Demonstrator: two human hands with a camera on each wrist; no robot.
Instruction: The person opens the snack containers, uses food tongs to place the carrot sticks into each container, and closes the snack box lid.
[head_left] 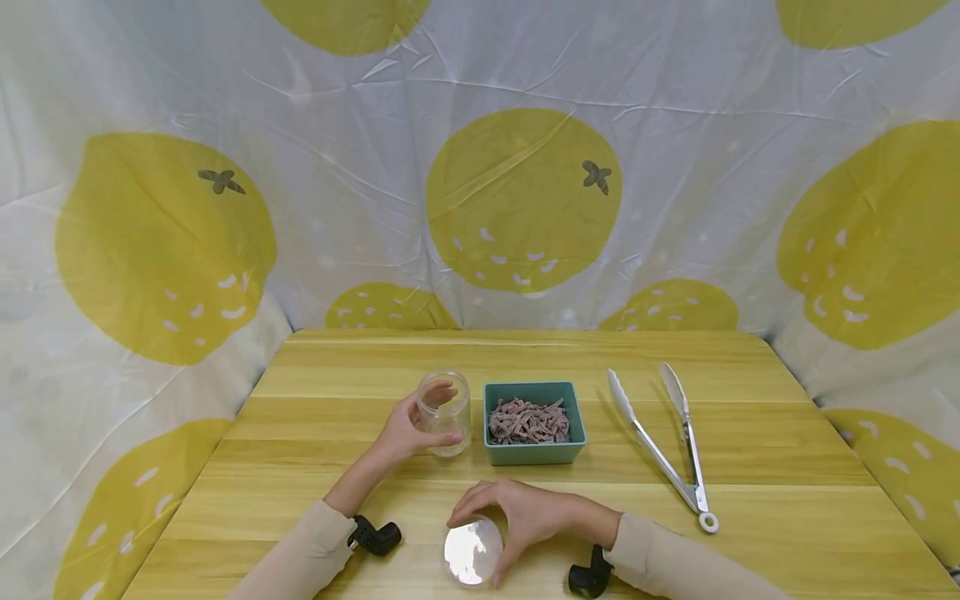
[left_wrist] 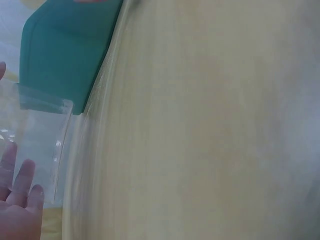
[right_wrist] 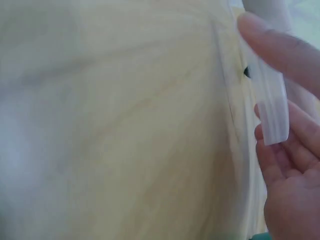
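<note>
My left hand grips a clear, see-through jar around its side, thumb in front and fingers behind. The jar stands with its open mouth up; in the left wrist view the jar shows the fingers against its wall. Nearer the front edge, my right hand holds a round, clear lid by its rim between thumb and fingers. Seen edge-on in the right wrist view, the lid has a thin whitish side wall. Jar and lid are apart.
Right of the jar stands a green rectangular box with purplish-brown shredded strips inside. Farther right, metal tongs lie spread on the wooden table. A lemon-print cloth hangs behind and at both sides.
</note>
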